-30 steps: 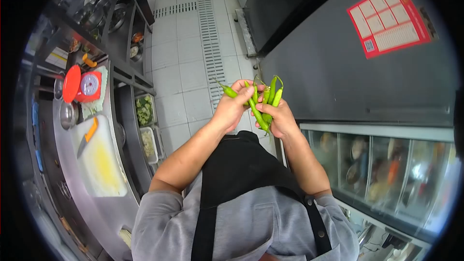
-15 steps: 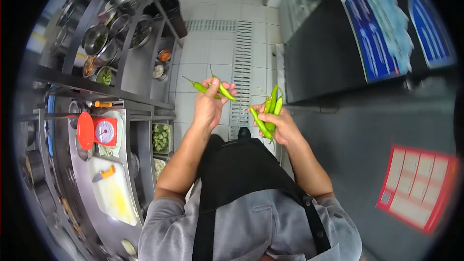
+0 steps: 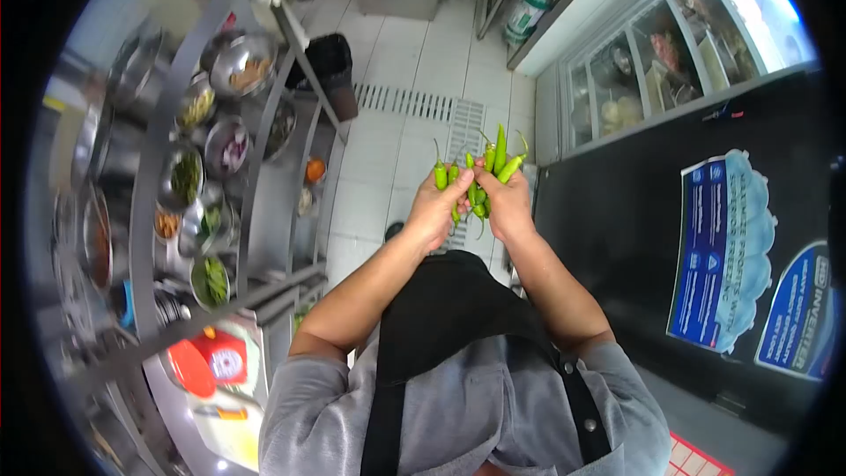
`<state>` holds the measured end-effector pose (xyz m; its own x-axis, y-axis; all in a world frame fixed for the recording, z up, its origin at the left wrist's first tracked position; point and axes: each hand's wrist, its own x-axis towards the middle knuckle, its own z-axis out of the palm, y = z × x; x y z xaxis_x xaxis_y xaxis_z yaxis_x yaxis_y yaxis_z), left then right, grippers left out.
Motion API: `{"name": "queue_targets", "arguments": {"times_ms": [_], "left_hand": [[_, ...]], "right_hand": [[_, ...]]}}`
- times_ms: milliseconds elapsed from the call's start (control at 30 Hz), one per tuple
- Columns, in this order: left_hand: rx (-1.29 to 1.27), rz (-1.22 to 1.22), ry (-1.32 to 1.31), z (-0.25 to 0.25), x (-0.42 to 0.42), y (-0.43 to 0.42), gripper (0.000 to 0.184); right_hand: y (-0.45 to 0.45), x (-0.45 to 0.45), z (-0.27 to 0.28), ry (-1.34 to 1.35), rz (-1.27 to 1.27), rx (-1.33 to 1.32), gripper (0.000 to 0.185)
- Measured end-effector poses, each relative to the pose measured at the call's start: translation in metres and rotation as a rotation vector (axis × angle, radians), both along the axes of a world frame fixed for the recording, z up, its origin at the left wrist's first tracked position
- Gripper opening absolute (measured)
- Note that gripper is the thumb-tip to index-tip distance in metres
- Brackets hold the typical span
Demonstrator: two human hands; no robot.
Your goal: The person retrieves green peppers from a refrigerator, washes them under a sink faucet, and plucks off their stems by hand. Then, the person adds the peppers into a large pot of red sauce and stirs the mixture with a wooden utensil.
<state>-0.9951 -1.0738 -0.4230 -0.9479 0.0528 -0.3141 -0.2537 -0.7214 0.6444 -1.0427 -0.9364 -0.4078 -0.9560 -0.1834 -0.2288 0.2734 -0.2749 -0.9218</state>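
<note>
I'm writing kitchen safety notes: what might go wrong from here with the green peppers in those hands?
Slipping: the green peppers stick out at different angles from the left hand and right hand, so one might work loose.

Contamination: a dropped pepper could land on the tiled floor or the slotted drain cover, both in view around the hands, and pick up dirt.

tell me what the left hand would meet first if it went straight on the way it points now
Most likely the green chillies in the right hand: the left hand points forward and inward toward them, though depth is unclear.
</note>
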Motion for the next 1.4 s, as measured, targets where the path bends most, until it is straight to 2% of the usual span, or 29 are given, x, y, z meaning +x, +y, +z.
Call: {"name": "queue_targets", "arguments": {"times_ms": [133,200,367,467,500,600,633,733,767,833,933,967,1133,1167,1267,1400], "left_hand": [[0.045,0.003,0.111,0.011,-0.091,-0.010,0.049],[0.050,0.012,0.194,0.000,-0.134,-0.016,0.050],[-0.238,-0.063,0.262,0.006,-0.259,-0.049,0.072],[-0.299,0.006,0.252,-0.002,-0.340,-0.072,0.070],[-0.266,0.053,0.123,-0.001,-0.362,-0.081,0.066],[-0.303,0.229,0.014,0.014,-0.425,-0.116,0.065],[-0.297,0.386,0.048,0.021,-0.444,-0.121,0.053],[-0.351,0.603,-0.017,0.033,-0.494,-0.161,0.034],[-0.375,0.666,0.007,0.032,-0.512,-0.176,0.019],[-0.391,0.798,0.006,0.028,-0.549,-0.208,0.019],[-0.428,0.923,-0.037,0.020,-0.602,-0.257,0.015],[-0.414,0.955,-0.037,0.014,-0.621,-0.273,0.016],[-0.381,1.078,-0.074,0.016,-0.718,-0.343,0.017],[-0.443,1.029,-0.092,0.017,-0.733,-0.365,0.018],[-0.399,0.983,-0.020,0.031,-0.787,-0.424,0.020],[-0.214,0.794,-0.002,0.030,-0.847,-0.487,0.021]], "right_hand": [[-0.025,-0.088,0.039,-0.001,-0.158,-0.006,0.009],[-0.031,-0.135,0.030,0.012,-0.209,0.000,0.008],[-0.061,-0.267,0.004,0.003,-0.214,-0.014,0.011],[-0.090,-0.349,0.002,-0.012,-0.111,-0.013,0.009],[-0.101,-0.375,0.004,-0.018,-0.041,-0.011,0.008],[-0.149,-0.458,0.007,0.025,0.138,-0.049,0.008],[-0.168,-0.480,0.013,0.008,0.194,-0.070,0.008],[-0.218,-0.543,0.004,-0.062,0.396,-0.048,0.013],[-0.239,-0.561,0.002,-0.047,0.428,-0.039,0.012],[-0.276,-0.598,0.000,0.044,0.500,-0.008,0.012],[-0.323,-0.653,-0.008,-0.023,0.578,-0.114,0.015],[-0.336,-0.668,0.012,-0.172,0.592,-0.123,0.018],[-0.390,-0.766,0.012,-0.226,0.587,-0.022,0.021],[-0.397,-0.788,0.014,-0.240,0.578,0.019,0.022],[-0.409,-0.851,0.014,-0.269,0.585,0.039,0.024],[-0.437,-0.921,0.014,-0.199,0.694,-0.019,0.025]]}}
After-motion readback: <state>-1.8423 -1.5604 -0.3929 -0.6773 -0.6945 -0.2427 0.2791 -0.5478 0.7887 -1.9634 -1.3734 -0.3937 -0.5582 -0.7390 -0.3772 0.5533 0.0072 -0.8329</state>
